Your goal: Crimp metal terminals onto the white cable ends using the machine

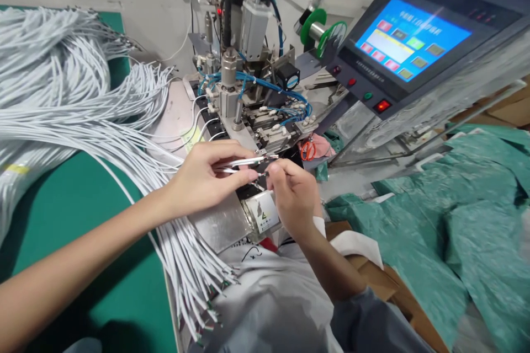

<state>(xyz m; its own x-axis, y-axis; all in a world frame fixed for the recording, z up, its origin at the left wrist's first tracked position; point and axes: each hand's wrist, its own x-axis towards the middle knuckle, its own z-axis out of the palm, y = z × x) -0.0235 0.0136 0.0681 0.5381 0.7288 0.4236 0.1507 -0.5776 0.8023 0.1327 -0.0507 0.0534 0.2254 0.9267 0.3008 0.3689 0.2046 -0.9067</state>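
Note:
My left hand (207, 176) is closed around a few white cables (238, 164), thumb below and fingers above, their stripped ends pointing right. At those ends my right hand (292, 190) pinches with thumb and forefinger; it seems to hold the thin wires of one cable, though the tips are small and partly hidden. Both hands are in front of a benchtop machine (229, 99) with metal cylinders and blue air tubes. Just below them is a block with a white warning label (265, 211). A thick bundle of white cables (124, 127) runs in from the left under my left forearm.
A control screen (414, 38) stands at the upper right, beside a green wire spool (321, 32). Orange-handled scissors (307, 150) lie near a pink cloth (323, 146). More cables (53, 55) are heaped on the green mat (83, 198). Green plastic sheeting (488, 220) covers the right side.

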